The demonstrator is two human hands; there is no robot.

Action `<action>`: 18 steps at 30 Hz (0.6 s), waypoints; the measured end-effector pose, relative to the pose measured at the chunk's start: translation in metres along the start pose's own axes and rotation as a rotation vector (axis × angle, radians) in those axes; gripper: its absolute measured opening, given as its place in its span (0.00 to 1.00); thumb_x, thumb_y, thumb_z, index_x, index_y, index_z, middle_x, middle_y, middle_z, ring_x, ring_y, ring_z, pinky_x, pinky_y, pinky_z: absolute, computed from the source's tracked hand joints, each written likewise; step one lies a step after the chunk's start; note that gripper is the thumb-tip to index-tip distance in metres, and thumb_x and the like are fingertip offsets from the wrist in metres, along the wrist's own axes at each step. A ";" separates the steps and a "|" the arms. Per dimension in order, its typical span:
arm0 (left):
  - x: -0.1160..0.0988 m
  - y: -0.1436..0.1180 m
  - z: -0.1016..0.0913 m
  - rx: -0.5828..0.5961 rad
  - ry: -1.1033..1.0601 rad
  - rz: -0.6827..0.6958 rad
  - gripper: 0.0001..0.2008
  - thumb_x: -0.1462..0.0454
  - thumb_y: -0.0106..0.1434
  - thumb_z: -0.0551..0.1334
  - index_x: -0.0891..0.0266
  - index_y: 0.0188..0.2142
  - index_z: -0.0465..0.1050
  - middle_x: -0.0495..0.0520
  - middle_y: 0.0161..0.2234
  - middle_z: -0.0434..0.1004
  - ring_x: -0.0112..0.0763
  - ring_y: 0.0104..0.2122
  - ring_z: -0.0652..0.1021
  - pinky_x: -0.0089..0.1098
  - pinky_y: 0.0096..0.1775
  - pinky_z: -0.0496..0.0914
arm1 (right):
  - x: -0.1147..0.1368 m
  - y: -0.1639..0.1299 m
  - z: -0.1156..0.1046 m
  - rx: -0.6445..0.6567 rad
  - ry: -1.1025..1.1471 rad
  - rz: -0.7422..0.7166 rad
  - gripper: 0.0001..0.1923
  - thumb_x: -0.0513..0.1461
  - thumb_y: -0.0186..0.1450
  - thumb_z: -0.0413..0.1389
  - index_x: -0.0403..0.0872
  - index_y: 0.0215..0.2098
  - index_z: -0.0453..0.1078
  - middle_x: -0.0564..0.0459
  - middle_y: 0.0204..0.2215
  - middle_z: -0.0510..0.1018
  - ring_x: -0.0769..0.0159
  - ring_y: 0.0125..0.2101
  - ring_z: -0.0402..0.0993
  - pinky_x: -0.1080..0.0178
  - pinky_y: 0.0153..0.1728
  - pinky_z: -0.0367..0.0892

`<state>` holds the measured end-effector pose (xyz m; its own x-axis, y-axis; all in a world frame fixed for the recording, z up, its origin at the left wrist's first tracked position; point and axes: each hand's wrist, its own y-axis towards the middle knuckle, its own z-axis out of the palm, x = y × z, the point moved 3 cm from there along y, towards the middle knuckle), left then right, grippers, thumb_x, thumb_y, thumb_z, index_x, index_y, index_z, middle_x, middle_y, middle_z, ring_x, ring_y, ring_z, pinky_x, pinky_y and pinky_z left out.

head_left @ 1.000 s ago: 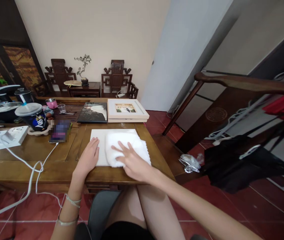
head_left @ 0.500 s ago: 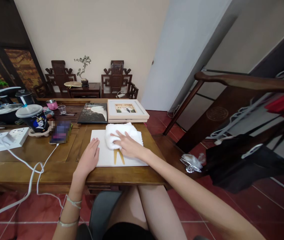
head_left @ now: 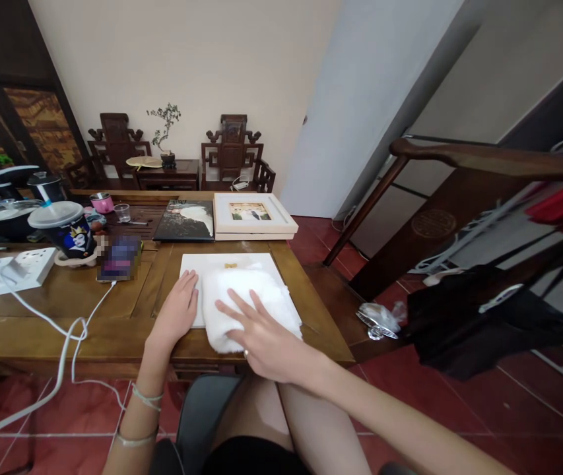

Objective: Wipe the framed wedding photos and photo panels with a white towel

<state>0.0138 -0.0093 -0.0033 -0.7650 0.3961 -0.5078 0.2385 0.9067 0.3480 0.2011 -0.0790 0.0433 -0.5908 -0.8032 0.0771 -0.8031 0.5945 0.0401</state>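
The right hand (head_left: 266, 336) lay flat, fingers spread, pressing a soft white towel (head_left: 249, 300) onto a flat white panel (head_left: 196, 270) at the wooden table's (head_left: 63, 310) near edge — gripping nothing. The left hand (head_left: 176, 313), also open, steadied the panel's left edge, just beside the towel

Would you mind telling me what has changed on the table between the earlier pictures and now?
The right hand has drawn the white cloth back toward the near edge of the white board; half a second ago it was pushed to the far edge. A small gold mark now shows near the far edge, and the one seen earlier near the front is covered. The left hand stays flat on the board's left side. Nothing else on the table shifted.
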 end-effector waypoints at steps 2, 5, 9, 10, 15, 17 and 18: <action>0.000 0.000 0.000 0.000 0.002 -0.004 0.23 0.64 0.67 0.45 0.74 0.57 0.63 0.69 0.61 0.61 0.42 0.63 0.59 0.46 0.63 0.55 | 0.003 -0.007 -0.002 0.015 0.014 -0.037 0.26 0.28 0.53 0.49 0.42 0.49 0.73 0.44 0.66 0.51 0.44 0.66 0.33 0.35 0.61 0.37; 0.000 0.000 0.000 0.000 0.008 -0.001 0.23 0.64 0.67 0.45 0.74 0.57 0.63 0.69 0.61 0.61 0.42 0.63 0.59 0.46 0.63 0.55 | -0.007 -0.001 -0.006 0.042 0.031 -0.036 0.28 0.27 0.52 0.48 0.43 0.50 0.72 0.46 0.66 0.54 0.48 0.66 0.36 0.37 0.62 0.40; 0.001 0.000 0.001 -0.007 0.013 0.011 0.23 0.64 0.67 0.45 0.74 0.57 0.63 0.69 0.61 0.61 0.42 0.64 0.59 0.46 0.63 0.55 | -0.037 0.033 -0.008 0.014 0.010 0.051 0.29 0.27 0.53 0.47 0.42 0.52 0.71 0.45 0.64 0.57 0.47 0.66 0.42 0.37 0.60 0.45; 0.001 0.000 0.001 -0.009 0.011 0.012 0.23 0.63 0.67 0.45 0.74 0.57 0.63 0.69 0.61 0.61 0.41 0.64 0.59 0.46 0.63 0.55 | -0.045 0.044 -0.008 -0.003 -0.006 0.081 0.29 0.27 0.53 0.47 0.41 0.53 0.70 0.44 0.64 0.57 0.46 0.65 0.43 0.36 0.59 0.46; 0.002 0.000 0.001 -0.012 -0.013 0.011 0.23 0.63 0.67 0.46 0.72 0.58 0.63 0.67 0.61 0.61 0.41 0.63 0.59 0.46 0.63 0.54 | -0.067 0.088 -0.008 -0.038 -0.079 0.176 0.27 0.28 0.57 0.47 0.41 0.54 0.68 0.41 0.63 0.59 0.42 0.64 0.46 0.34 0.56 0.51; 0.002 0.001 0.001 -0.020 -0.021 0.015 0.23 0.63 0.67 0.46 0.70 0.58 0.63 0.66 0.61 0.61 0.41 0.63 0.59 0.46 0.63 0.55 | -0.063 0.093 -0.007 -0.027 -0.100 0.169 0.24 0.29 0.58 0.48 0.40 0.53 0.69 0.39 0.63 0.60 0.41 0.63 0.48 0.35 0.56 0.50; 0.003 0.001 0.001 -0.021 -0.022 0.018 0.23 0.63 0.67 0.46 0.70 0.58 0.63 0.66 0.61 0.62 0.41 0.63 0.59 0.47 0.63 0.55 | -0.059 0.091 -0.007 -0.024 -0.110 0.153 0.24 0.30 0.59 0.48 0.39 0.53 0.70 0.38 0.62 0.61 0.40 0.63 0.48 0.35 0.57 0.49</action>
<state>0.0129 -0.0072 -0.0053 -0.7470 0.4160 -0.5186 0.2392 0.8960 0.3742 0.1631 0.0226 0.0497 -0.7117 -0.7021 -0.0247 -0.7021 0.7096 0.0596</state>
